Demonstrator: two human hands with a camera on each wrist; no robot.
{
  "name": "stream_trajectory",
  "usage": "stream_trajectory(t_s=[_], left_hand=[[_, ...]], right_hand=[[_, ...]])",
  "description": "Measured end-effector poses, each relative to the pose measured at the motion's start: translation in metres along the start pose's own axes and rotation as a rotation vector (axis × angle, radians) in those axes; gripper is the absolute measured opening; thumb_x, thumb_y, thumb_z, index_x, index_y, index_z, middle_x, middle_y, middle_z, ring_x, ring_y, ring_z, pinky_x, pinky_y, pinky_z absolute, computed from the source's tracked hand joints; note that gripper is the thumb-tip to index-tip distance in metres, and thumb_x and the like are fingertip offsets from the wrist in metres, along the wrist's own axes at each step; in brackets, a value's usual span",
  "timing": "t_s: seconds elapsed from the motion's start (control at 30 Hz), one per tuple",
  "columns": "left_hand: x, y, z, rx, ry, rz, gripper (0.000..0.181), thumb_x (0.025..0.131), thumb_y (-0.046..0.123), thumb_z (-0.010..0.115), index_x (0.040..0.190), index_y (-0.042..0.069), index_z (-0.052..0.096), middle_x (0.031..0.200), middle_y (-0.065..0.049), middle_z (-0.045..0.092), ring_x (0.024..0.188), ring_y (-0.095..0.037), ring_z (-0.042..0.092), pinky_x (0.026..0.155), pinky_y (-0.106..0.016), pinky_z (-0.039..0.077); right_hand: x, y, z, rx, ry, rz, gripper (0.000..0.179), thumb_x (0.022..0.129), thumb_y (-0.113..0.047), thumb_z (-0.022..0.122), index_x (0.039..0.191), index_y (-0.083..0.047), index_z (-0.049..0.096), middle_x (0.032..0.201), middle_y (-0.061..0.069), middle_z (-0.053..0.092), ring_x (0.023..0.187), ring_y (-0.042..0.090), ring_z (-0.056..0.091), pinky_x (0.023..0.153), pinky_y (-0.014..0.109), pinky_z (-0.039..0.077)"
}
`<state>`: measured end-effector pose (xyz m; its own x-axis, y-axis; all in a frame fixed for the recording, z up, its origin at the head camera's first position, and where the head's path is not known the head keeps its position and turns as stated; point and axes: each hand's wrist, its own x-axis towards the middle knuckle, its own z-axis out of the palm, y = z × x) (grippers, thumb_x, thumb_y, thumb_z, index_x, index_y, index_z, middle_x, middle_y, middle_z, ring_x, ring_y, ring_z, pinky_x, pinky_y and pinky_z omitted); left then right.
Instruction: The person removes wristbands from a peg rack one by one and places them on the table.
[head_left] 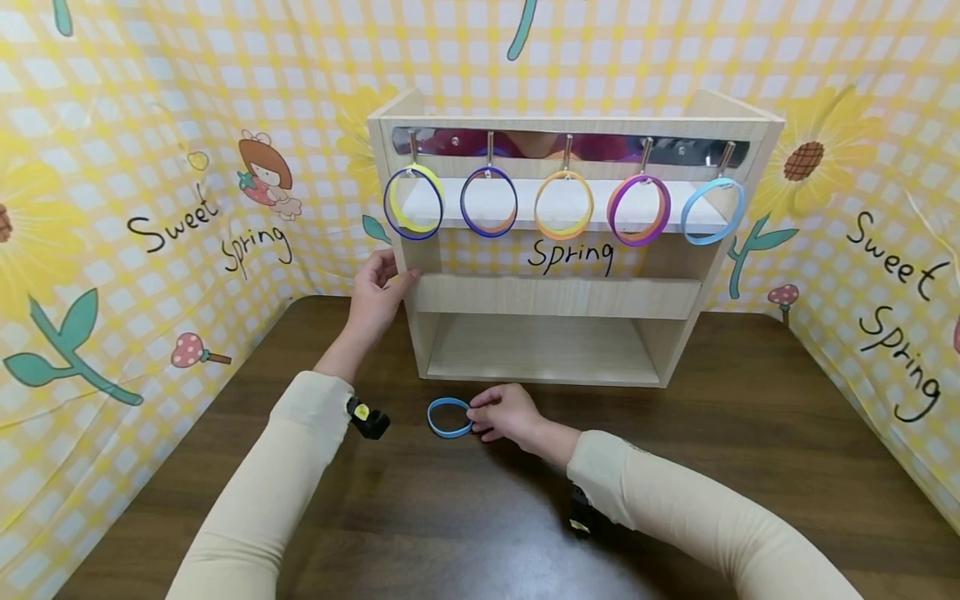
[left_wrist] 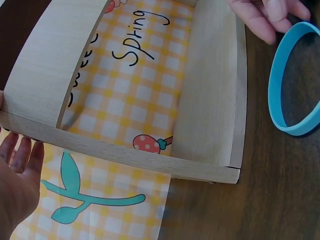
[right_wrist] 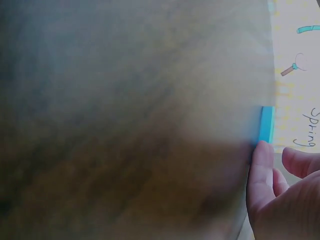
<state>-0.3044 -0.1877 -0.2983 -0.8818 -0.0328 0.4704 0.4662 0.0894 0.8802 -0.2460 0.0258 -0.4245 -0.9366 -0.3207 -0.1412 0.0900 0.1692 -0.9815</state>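
A light blue wristband (head_left: pixel 451 435) is at the table's middle, just in front of a wooden rack (head_left: pixel 557 297). My right hand (head_left: pixel 507 413) is at its right edge. One fingertip meets the wristband (right_wrist: pixel 266 123) in the right wrist view, while the thumb stands apart from it. At the rack's left side panel, my left hand (head_left: pixel 378 292) grips the front edge, thumb in front and fingers along the outer side. Those fingers (left_wrist: pixel 22 155) show against the panel in the left wrist view.
Several hooks on a shiny metal strip (head_left: pixel 525 143) carry wristbands: yellow and blue (head_left: pixel 414 202), blue, orange, purple (head_left: pixel 639 210) and light blue (head_left: pixel 713 211). Checked yellow cloth (head_left: pixel 97 250) walls the brown wooden table (head_left: pixel 465 517) at the sides and back.
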Motion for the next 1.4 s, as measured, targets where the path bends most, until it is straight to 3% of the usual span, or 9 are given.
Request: stream_trajectory(t_s=[0.37,0.73,0.97,1.07,1.23,1.4], left_hand=[[0.002,0.001,0.0,-0.005,-0.004,0.027,0.033,0.09,0.0,0.063,0.121,-0.007,0.054,0.111,-0.003,0.059,0.105,-0.016,0.056,0.083,-0.025,0.048],[0.005,0.003,0.002,-0.017,-0.016,0.037,0.034,0.089,0.001,0.064,0.121,-0.007,0.054,0.111,-0.004,0.06,0.105,-0.015,0.056,0.083,-0.024,0.048],[0.001,0.003,0.002,-0.009,-0.03,0.028,0.039,0.09,0.0,0.062,0.125,-0.014,0.049,0.124,-0.028,0.053,0.111,-0.024,0.055,0.085,-0.025,0.047],[0.0,0.002,0.001,-0.005,-0.033,0.023,0.039,0.091,0.0,0.061,0.125,-0.014,0.048,0.125,-0.029,0.052,0.112,-0.025,0.055,0.085,-0.025,0.047],[0.004,-0.01,-0.002,-0.005,-0.029,0.019,0.037,0.09,0.001,0.063,0.124,-0.009,0.051,0.119,-0.014,0.058,0.109,-0.018,0.056,0.085,-0.026,0.047],[0.011,-0.026,-0.007,-0.007,-0.022,0.03,0.04,0.091,0.004,0.064,0.127,-0.008,0.05,0.126,-0.022,0.054,0.112,-0.019,0.055,0.088,-0.026,0.047]], right_hand=[[-0.01,-0.018,-0.023,0.043,0.007,-0.036,0.03,0.091,-0.002,0.066,0.116,0.012,0.06,0.108,0.026,0.065,0.092,0.037,0.067,0.069,0.039,0.057],[-0.031,-0.041,-0.063,0.12,0.102,-0.136,0.027,0.092,-0.002,0.064,0.117,0.009,0.06,0.1,0.017,0.064,0.097,0.037,0.065,0.075,0.04,0.056],[-0.044,-0.05,-0.088,0.146,0.188,-0.213,0.026,0.093,-0.004,0.065,0.116,0.007,0.059,0.098,0.015,0.063,0.089,0.024,0.067,0.074,0.037,0.056],[-0.049,-0.054,-0.1,0.162,0.224,-0.244,0.026,0.093,-0.006,0.064,0.115,0.007,0.058,0.098,0.014,0.063,0.088,0.022,0.068,0.075,0.037,0.056],[-0.06,-0.064,-0.123,0.219,0.274,-0.293,0.024,0.094,-0.007,0.064,0.114,0.004,0.058,0.1,0.012,0.065,0.088,0.018,0.068,0.077,0.035,0.055],[-0.07,-0.075,-0.147,0.306,0.304,-0.365,0.034,0.093,-0.008,0.065,0.118,0.012,0.051,0.093,0.006,0.067,0.084,0.015,0.068,0.077,0.033,0.055]])
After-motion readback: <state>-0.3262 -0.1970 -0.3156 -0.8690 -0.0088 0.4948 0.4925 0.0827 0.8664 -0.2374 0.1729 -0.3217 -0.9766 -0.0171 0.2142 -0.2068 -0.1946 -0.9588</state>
